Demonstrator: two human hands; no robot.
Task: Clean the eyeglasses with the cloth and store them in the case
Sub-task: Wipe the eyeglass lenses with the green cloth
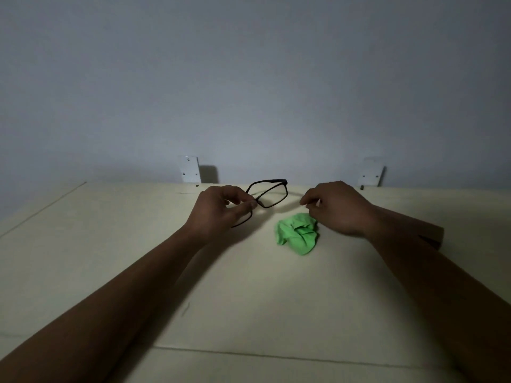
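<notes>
Black-framed eyeglasses [269, 194] are held just above the far part of the cream table [249, 286]. My left hand [218, 210] pinches them at the left lens rim and bridge, and one temple sticks out below the hand. My right hand [336, 207] is to the right of the frame, fingertips pinched together at the end of a faint, blurred temple arm. A crumpled green cloth [297, 233] lies on the table just below and left of my right hand, free of both hands. A dark object [435, 235], perhaps the case, shows partly behind my right forearm.
A plain wall rises directly behind the table. Two white metal brackets [190, 169] [372, 176] stand at the table's back edge. A seam line crosses the table near me.
</notes>
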